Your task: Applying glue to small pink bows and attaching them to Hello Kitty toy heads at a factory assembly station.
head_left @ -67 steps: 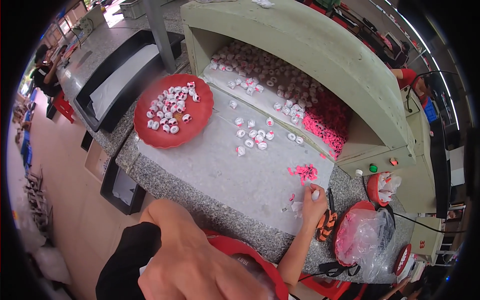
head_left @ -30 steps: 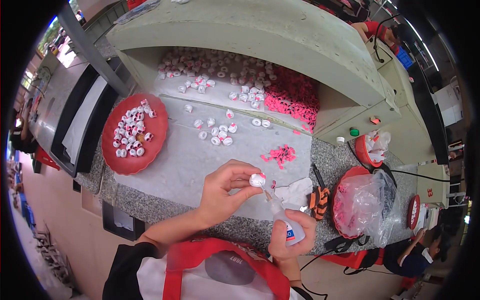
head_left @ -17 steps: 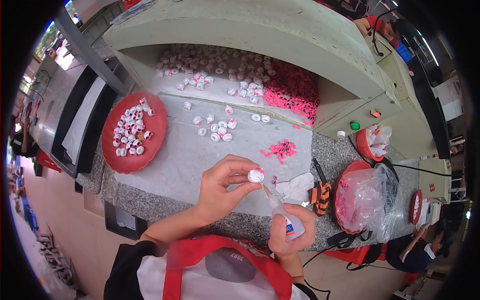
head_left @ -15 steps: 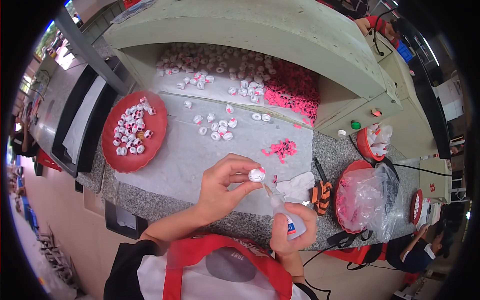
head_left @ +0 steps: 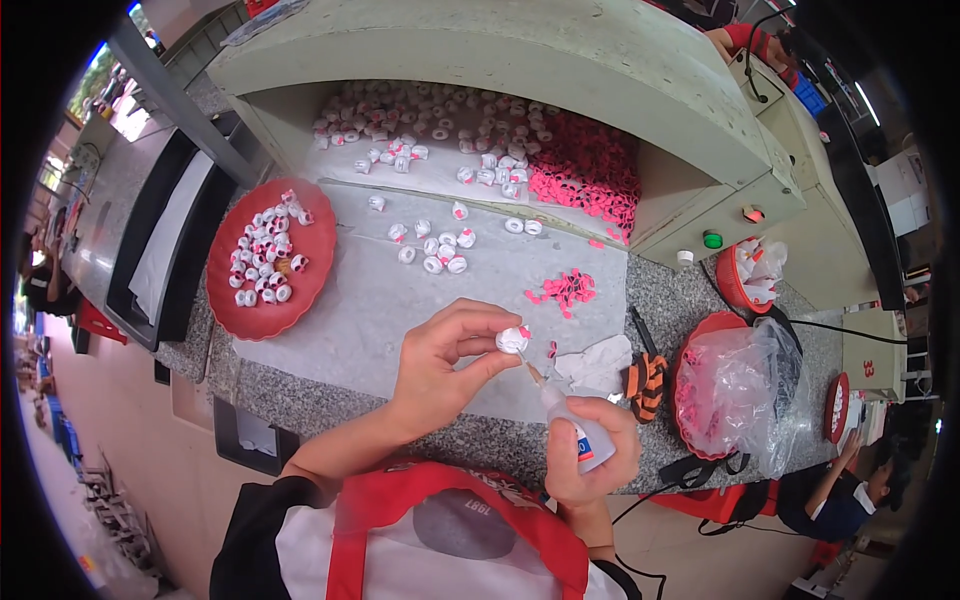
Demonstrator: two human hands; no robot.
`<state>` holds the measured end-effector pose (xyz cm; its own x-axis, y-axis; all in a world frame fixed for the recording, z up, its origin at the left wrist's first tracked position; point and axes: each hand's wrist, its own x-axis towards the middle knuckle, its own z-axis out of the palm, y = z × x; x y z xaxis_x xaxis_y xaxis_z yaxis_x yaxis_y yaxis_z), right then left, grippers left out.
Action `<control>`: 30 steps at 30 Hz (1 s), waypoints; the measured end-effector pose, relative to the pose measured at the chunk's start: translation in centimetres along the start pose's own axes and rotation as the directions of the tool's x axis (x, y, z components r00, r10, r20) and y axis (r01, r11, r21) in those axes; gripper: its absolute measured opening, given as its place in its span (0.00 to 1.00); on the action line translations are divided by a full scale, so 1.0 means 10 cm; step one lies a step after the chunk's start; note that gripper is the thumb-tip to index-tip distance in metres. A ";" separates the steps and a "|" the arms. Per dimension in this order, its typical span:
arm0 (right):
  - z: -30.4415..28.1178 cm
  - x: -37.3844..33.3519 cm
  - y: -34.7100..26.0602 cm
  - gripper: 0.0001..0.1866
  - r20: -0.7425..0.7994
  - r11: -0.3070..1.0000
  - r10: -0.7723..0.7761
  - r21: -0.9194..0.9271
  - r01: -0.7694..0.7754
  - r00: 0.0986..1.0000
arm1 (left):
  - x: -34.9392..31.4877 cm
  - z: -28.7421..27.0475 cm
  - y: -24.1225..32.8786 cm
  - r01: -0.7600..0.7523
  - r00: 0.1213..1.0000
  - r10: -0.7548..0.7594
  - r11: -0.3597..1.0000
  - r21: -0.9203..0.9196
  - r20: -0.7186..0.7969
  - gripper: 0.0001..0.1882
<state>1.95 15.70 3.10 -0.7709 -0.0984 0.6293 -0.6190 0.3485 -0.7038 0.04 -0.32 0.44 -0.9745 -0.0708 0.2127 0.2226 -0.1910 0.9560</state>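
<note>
Between the thumb and fingers of my left hand (head_left: 432,370) is a small round white piece (head_left: 511,341) with a pink patch on its upper right. My right hand (head_left: 580,484) is wrapped round a translucent squeeze bottle (head_left: 594,438) with a label. Its thin nozzle points up and left, its tip at or very near the underside of the piece; whether they touch I cannot tell. Beyond my hands, several similar white pieces (head_left: 433,264) lie on the white paper sheet (head_left: 350,300). A small heap of pink pieces (head_left: 570,290) lies to their right.
At left stands a red scalloped plate (head_left: 222,290) of white pieces. The grey-green open-fronted box (head_left: 500,50) holds more white and pink pieces. To the right are a crumpled white cloth (head_left: 597,365), an orange-and-black striped item (head_left: 647,387) and a bag-covered red tray (head_left: 686,430).
The white piece and the bottle's tip sit slightly higher in view. Both hands keep the same grip, and the things on the table have stayed in place.
</note>
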 end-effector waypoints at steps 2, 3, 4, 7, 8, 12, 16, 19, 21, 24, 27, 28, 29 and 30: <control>-0.01 -0.01 0.00 0.13 -0.009 1.000 0.025 -0.013 -0.025 1.000 | 0.00 0.01 0.01 0.040 0.999 -0.039 0.998 -0.053 0.023 0.14; -0.01 -0.01 0.01 0.13 -0.010 1.000 0.025 -0.013 -0.026 1.000 | 0.00 0.01 0.01 0.040 0.999 -0.039 0.998 -0.053 0.024 0.14; -0.01 -0.01 0.01 0.13 -0.012 1.000 0.011 -0.012 -0.011 1.000 | -0.01 0.01 0.01 0.041 0.999 -0.039 0.997 -0.063 0.029 0.14; 0.00 0.00 0.01 0.13 0.002 1.000 -0.005 -0.011 0.005 1.000 | -0.01 0.01 0.01 0.041 0.998 -0.038 0.997 -0.073 0.041 0.14; 0.00 0.01 0.00 0.13 0.018 1.000 -0.008 -0.011 0.008 1.000 | -0.01 0.01 0.01 0.039 0.998 -0.035 0.997 -0.073 0.048 0.15; 0.01 0.01 -0.01 0.13 0.049 1.000 -0.020 -0.003 0.020 0.999 | 0.00 0.00 0.02 0.118 0.992 -0.111 0.982 -0.150 0.056 0.15; -0.03 -0.02 0.00 0.14 0.006 0.999 -0.029 -0.015 0.029 1.000 | 0.03 -0.04 0.04 0.311 0.950 -0.295 0.911 -0.270 0.100 0.17; -0.03 -0.03 0.01 0.15 0.005 0.999 -0.028 -0.021 0.028 1.000 | 0.03 -0.05 0.01 0.348 0.937 -0.332 0.889 -0.298 0.107 0.17; -0.03 -0.02 0.02 0.15 0.009 0.999 -0.031 -0.025 0.031 0.999 | 0.04 -0.05 0.01 0.363 0.932 -0.345 0.880 -0.306 0.112 0.17; -0.04 0.00 0.02 0.15 0.028 0.999 -0.037 -0.004 0.038 0.999 | 0.04 -0.04 0.03 0.374 0.927 -0.352 0.872 -0.315 0.126 0.18; -0.05 0.01 0.03 0.15 0.018 0.999 -0.030 -0.012 0.030 0.999 | 0.05 -0.05 0.03 0.386 0.922 -0.362 0.856 -0.344 0.137 0.18; -0.05 0.01 0.03 0.15 0.006 0.999 -0.036 -0.022 0.036 0.999 | 0.05 -0.05 0.03 0.385 0.923 -0.363 0.859 -0.339 0.128 0.18; -0.05 0.01 0.04 0.15 -0.007 0.999 -0.043 -0.032 0.043 0.999 | 0.05 -0.05 0.02 0.383 0.924 -0.364 0.861 -0.334 0.120 0.18; -0.06 0.01 0.04 0.15 -0.008 0.999 -0.042 -0.034 0.041 0.999 | 0.05 -0.05 0.02 0.385 0.923 -0.365 0.861 -0.333 0.123 0.18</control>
<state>1.75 16.40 3.08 -0.7432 -0.1049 0.6607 -0.6449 0.3753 -0.6658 -0.43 -0.90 0.66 -0.9839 0.1247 -0.1279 -0.1745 -0.5175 0.8377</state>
